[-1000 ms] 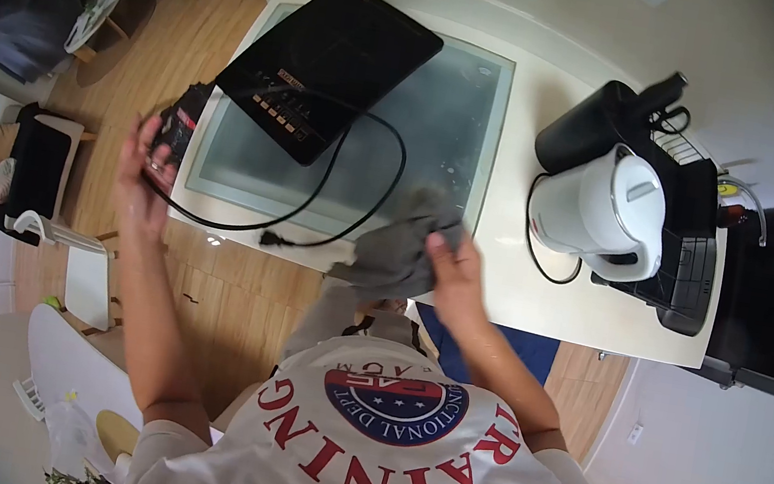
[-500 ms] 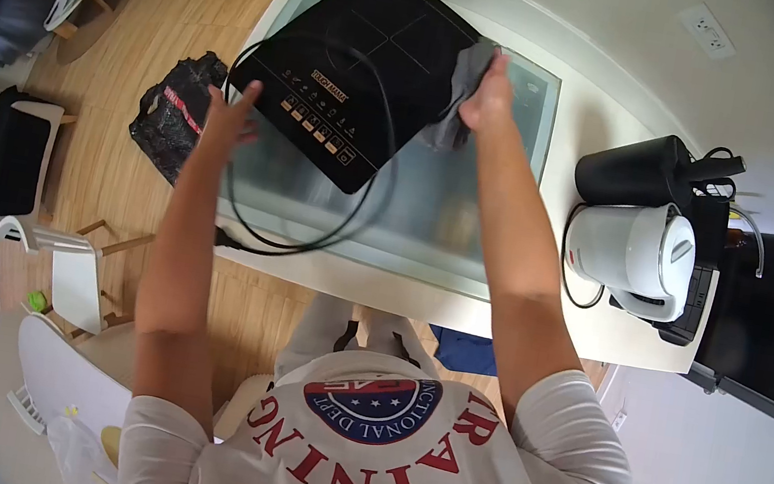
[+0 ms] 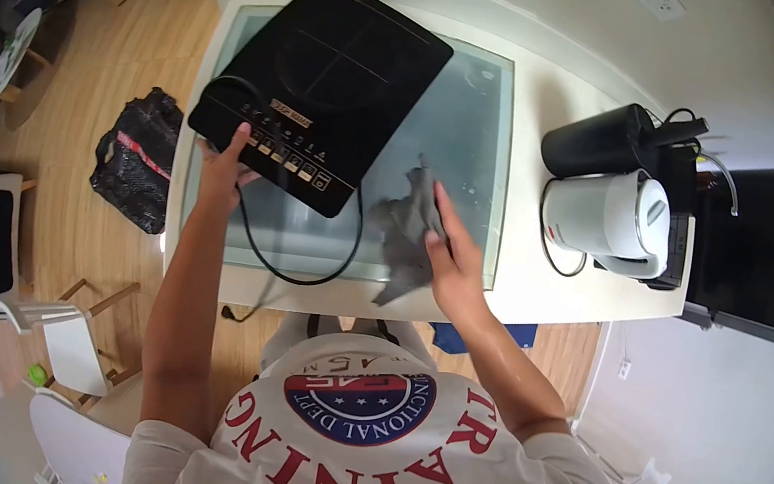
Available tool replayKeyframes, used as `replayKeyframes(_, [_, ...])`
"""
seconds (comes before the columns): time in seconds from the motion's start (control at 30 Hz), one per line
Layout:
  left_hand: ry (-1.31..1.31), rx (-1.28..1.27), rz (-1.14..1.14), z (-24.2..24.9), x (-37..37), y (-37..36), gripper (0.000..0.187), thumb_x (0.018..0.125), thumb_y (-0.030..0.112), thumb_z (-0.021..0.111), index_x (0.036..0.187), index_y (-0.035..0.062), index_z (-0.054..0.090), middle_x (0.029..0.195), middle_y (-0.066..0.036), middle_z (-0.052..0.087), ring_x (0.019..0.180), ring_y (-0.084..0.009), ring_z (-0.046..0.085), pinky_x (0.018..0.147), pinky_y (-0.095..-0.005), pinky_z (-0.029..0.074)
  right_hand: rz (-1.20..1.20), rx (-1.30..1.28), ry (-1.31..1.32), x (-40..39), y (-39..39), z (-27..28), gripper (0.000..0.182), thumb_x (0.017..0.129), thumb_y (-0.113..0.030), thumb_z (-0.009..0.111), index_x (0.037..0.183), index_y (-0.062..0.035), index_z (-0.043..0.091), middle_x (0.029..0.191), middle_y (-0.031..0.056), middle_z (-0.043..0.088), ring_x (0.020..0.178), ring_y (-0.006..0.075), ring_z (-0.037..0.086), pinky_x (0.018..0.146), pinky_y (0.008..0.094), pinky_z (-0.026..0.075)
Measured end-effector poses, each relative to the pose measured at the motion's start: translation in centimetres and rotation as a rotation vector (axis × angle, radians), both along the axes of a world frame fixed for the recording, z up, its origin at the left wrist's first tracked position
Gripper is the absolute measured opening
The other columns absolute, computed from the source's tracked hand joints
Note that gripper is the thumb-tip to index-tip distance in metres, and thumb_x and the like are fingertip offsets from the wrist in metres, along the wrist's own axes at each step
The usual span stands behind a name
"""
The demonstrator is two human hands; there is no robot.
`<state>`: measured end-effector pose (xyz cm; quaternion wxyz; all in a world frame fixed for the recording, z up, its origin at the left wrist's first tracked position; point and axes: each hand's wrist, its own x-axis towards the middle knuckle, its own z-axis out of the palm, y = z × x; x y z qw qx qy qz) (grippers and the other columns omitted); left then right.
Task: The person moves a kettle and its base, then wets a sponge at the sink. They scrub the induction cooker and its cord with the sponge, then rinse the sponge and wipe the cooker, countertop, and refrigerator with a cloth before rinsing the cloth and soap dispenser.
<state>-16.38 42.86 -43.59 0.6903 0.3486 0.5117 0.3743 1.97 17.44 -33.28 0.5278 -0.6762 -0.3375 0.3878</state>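
Observation:
A black induction cooktop [image 3: 359, 65] lies at a slant over the frosted glass panel [image 3: 464, 168] of the white counter. My left hand [image 3: 223, 165] grips its near left edge, thumb on top by the touch buttons and fingers underneath. The black power cord [image 3: 292, 279] loops over the cooktop's left corner and down past the counter's front edge, its plug end hanging there. To the right of the cooktop, my right hand [image 3: 453, 258] is closed on a crumpled grey cloth [image 3: 406, 230], which hangs over the glass, apart from the cooktop.
On the counter's right side stand a white electric kettle [image 3: 603, 221] and a black cylindrical appliance [image 3: 599, 149] with a cord. A black plastic bag [image 3: 136, 162] lies on the wooden floor at left. A white chair [image 3: 71, 349] stands nearer me.
My right hand has drawn the grey cloth off the cooktop's right edge toward me. The left hand, earlier spread beside the cooktop, now holds its near left edge. The cord has shifted.

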Motion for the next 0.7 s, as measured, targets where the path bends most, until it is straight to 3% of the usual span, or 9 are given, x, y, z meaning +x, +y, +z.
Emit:
replayKeyframes(0.03, [-0.007, 0.043, -0.053, 0.0, -0.2, 0.1, 0.078, 0.077, 0.025, 0.073, 0.131, 0.0125, 0.018, 0.101, -0.010, 0.058, 0.074, -0.0212, 0.066, 0.051, -0.0300, 0.056, -0.013, -0.016, -0.002, 0.2, -1.4, 1.1, 0.048, 0.090, -0.009, 0.044, 0.137, -0.0064, 0.035, 0.140, 0.0214, 0.036, 0.130, 0.0264, 0.034, 0.107, 0.0360, 0.022])
replayKeyframes(0.13, [0.042, 0.093, -0.151, -0.9, -0.9, 1.1, 0.079, 0.074, 0.029, 0.075, 0.130, 0.0095, 0.021, 0.101, -0.009, 0.059, 0.073, -0.0204, 0.066, 0.050, -0.0287, 0.055, 0.388, -0.185, -0.429, 0.4, -3.7, 0.5, 0.050, 0.091, -0.022, 0.048, 0.137, -0.0108, 0.036, 0.141, 0.0221, 0.031, 0.132, 0.0335, 0.029, 0.107, 0.0506, 0.016])
replayKeyframes(0.2, [0.121, 0.081, -0.154, -0.1, -0.8, 0.7, 0.082, 0.074, 0.033, 0.075, 0.131, 0.0073, 0.021, 0.102, -0.010, 0.058, 0.078, -0.0215, 0.065, 0.055, -0.0308, 0.056, 0.480, -0.332, -0.992, 0.0, -3.6, -5.1, 0.061, 0.089, -0.036, 0.050, 0.139, -0.0065, 0.031, 0.145, 0.0216, 0.022, 0.135, 0.0372, 0.019, 0.106, 0.0575, 0.012])
replayKeyframes(0.4, [0.326, 0.126, -0.096, 0.5, -0.2, -0.3, 0.099, 0.072, 0.049, 0.072, 0.139, 0.0034, 0.014, 0.107, -0.015, 0.056, 0.106, -0.0285, 0.054, 0.076, -0.0452, 0.051, 0.370, -0.278, -1.273, 7.1, 5.5, -12.2, 0.062, 0.091, -0.042, 0.039, 0.140, -0.0057, 0.028, 0.145, 0.0213, 0.022, 0.135, 0.0379, 0.018, 0.107, 0.0581, 0.009])
replayKeyframes(0.47, [0.385, 0.115, -0.014, 0.4, 0.0, -0.2, 0.094, 0.072, 0.048, 0.072, 0.138, 0.0062, 0.019, 0.108, -0.013, 0.055, 0.106, -0.0288, 0.054, 0.075, -0.0488, 0.050, 0.221, -0.251, -1.374, 13.6, 11.3, -13.9, 0.062, 0.092, -0.042, 0.036, 0.141, -0.0066, 0.026, 0.146, 0.0185, 0.022, 0.136, 0.0358, 0.018, 0.107, 0.0581, 0.008])
replayKeyframes(0.5, [0.370, 0.045, -0.028, 0.8, 0.1, -0.2, 0.082, 0.079, 0.039, 0.069, 0.141, 0.0186, 0.018, 0.123, -0.014, 0.048, 0.116, -0.0324, 0.048, 0.086, -0.0537, 0.046, 0.174, -0.264, -1.426, 16.8, 14.2, -14.4, 0.061, 0.092, -0.042, 0.035, 0.142, -0.0073, 0.024, 0.147, 0.0165, 0.022, 0.136, 0.0344, 0.018, 0.107, 0.0582, 0.007])
replayKeyframes(0.6, [0.323, 0.026, -0.009, 0.6, 0.3, -0.1, 0.079, 0.080, 0.036, 0.068, 0.140, 0.0201, 0.020, 0.127, -0.016, 0.046, 0.119, -0.0344, 0.045, 0.092, -0.0582, 0.039, 0.184, -0.316, -1.592, 24.4, 20.9, -15.5, 0.063, 0.092, -0.048, 0.029, 0.144, -0.0135, 0.020, 0.149, 0.0068, 0.020, 0.138, 0.0301, 0.014, 0.106, 0.0606, 0.006])
replayKeyframes(0.63, [0.308, 0.016, 0.023, -0.1, 0.1, 0.0, 0.080, 0.080, 0.035, 0.069, 0.140, 0.0195, 0.019, 0.129, -0.018, 0.044, 0.122, -0.0368, 0.041, 0.096, -0.0622, 0.032, 0.115, -0.329, -1.569, 26.3, 21.7, -16.1, 0.064, 0.092, -0.052, 0.027, 0.144, -0.0147, 0.020, 0.149, 0.0050, 0.020, 0.138, 0.0293, 0.014, 0.106, 0.0607, 0.006])
replayKeyframes(0.7, [0.332, 0.008, 0.030, 0.2, 0.4, -0.1, 0.081, 0.079, 0.037, 0.069, 0.140, 0.0194, 0.019, 0.129, -0.018, 0.044, 0.122, -0.0375, 0.040, 0.096, -0.0633, 0.031, -0.073, -0.441, -1.384, 28.3, 20.7, -16.1, 0.071, 0.090, -0.058, 0.026, 0.144, -0.0119, 0.019, 0.148, 0.0101, 0.020, 0.137, 0.0324, 0.014, 0.106, 0.0615, 0.006])
